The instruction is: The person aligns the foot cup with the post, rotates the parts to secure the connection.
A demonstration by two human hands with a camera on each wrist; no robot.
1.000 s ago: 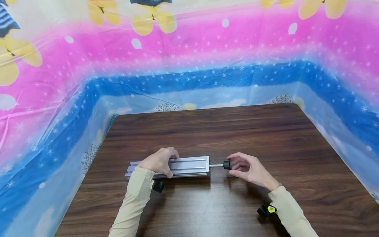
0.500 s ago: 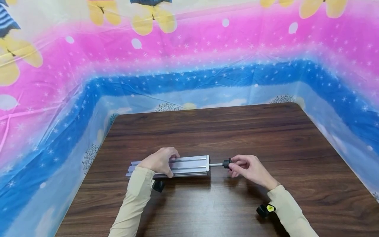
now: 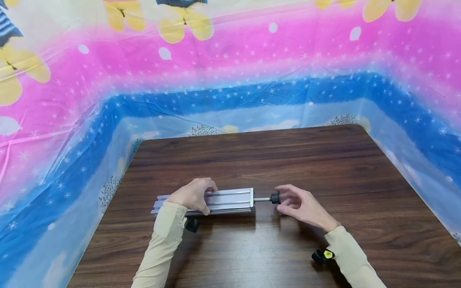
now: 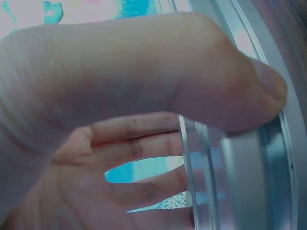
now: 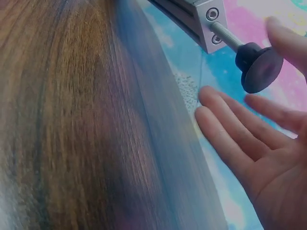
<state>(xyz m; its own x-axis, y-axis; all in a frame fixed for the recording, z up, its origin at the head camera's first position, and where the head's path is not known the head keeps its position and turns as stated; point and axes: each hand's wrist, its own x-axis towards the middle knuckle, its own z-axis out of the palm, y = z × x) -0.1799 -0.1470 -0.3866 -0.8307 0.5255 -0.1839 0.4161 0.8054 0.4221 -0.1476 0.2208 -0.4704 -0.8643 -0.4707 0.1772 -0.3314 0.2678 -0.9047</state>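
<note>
My left hand (image 3: 191,197) grips a silver aluminium extrusion profile (image 3: 230,201), its thumb on the near side and fingers over the far side. The profile is held level over the table. From the end plate (image 5: 212,24) on its right end sticks out a threaded rod, tipped with a black levelling foot (image 3: 275,198). The end plate also carries bolts beside the rod. My right hand (image 3: 306,208) stands around the foot with thumb and fingers spread apart. In the right wrist view a gap shows between the fingers (image 5: 225,124) and the foot's round base.
Beneath both hands lies a dark wood-grain table (image 3: 270,160) with rounded far corners. A pink and blue patterned cloth (image 3: 230,80) hangs round its back and sides. Black wrist cameras (image 3: 318,257) sit under the sleeves.
Half a second ago my right fingers pinched the levelling foot; now they are spread off it, much like a second ago. The left hand and profile have barely moved.
</note>
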